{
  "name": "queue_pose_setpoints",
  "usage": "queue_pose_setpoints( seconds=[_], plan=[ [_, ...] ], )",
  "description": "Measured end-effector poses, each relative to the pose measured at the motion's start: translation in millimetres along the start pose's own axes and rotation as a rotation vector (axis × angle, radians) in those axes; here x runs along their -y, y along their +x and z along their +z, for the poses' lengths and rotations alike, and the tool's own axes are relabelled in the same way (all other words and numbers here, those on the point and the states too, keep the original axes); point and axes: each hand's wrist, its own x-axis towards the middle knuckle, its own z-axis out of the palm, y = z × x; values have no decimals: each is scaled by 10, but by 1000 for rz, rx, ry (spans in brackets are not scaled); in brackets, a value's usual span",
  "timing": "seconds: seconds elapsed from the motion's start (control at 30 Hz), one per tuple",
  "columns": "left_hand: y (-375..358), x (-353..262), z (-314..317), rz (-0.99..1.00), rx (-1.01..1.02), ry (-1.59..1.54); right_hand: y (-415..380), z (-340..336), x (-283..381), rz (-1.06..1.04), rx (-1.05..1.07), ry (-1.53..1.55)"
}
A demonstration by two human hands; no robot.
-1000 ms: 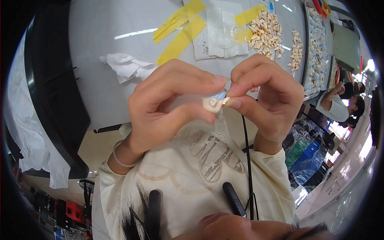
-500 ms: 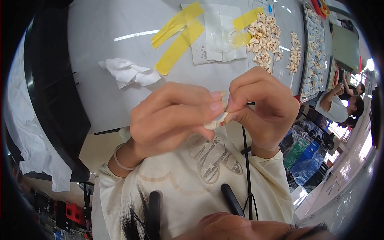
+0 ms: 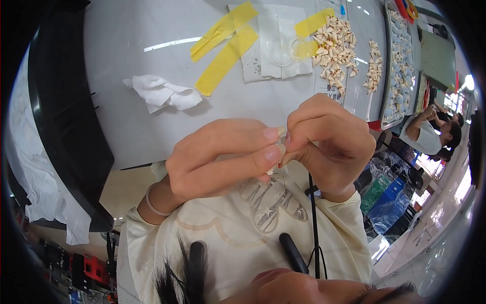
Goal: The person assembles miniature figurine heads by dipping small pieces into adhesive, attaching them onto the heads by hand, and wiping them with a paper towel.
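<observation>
My left hand (image 3: 223,157) is closed in a pinch in front of my chest, with a small cream-coloured piece (image 3: 270,173) between thumb and fingers. Only a sliver of that piece shows below the fingertips; the rest is hidden. My right hand (image 3: 334,137) is also closed, its curled index finger and thumb pinching at the other end of the piece, against the left fingertips. Beyond the right hand lies a heap of small, pointed cream pieces (image 3: 334,45), with a smaller heap (image 3: 373,66) beside it.
A metal tray (image 3: 389,66) holds rows of pale blue and cream pieces on the right. Yellow tape (image 3: 228,58), a white card with a clear round dish (image 3: 281,53), and a crumpled white cloth (image 3: 164,92) lie on the table. A co-worker (image 3: 428,134) sits far right.
Both hands have sunk slightly toward my chest. The left fingers have turned over the cream piece, which now shows much less. More printed paper is uncovered below the heap.
</observation>
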Motion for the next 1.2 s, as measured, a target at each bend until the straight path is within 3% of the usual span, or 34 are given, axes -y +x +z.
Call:
queue_pose_setpoints(
  seconds=[0.27,0.43,0.57,0.63,0.77,0.93,1.0,1.2],
  plan=[
    [20,-33,-35,3,39,10,-7,22,-7,-10,-17,12],
    [49,-110,-4,-158,25,-66,-10,7,-31,20,-30,65],
    [94,-1,-97,-110,126,-114,52,-42,-6,79,8,145],
    [97,-14,-137,-393,76,-343,63,-18,-14,71,-3,191],
    [60,-25,-109,-591,-65,-703,46,33,-86,-27,-84,200],
    [61,-21,-111,-617,-38,-699,29,51,-126,-121,-148,96],
    [64,-28,-111,-595,-32,-667,58,62,-196,-392,-143,-44],
    [68,-54,-116,-671,-39,-678,56,76,-246,-594,-218,-233]
  ],
)
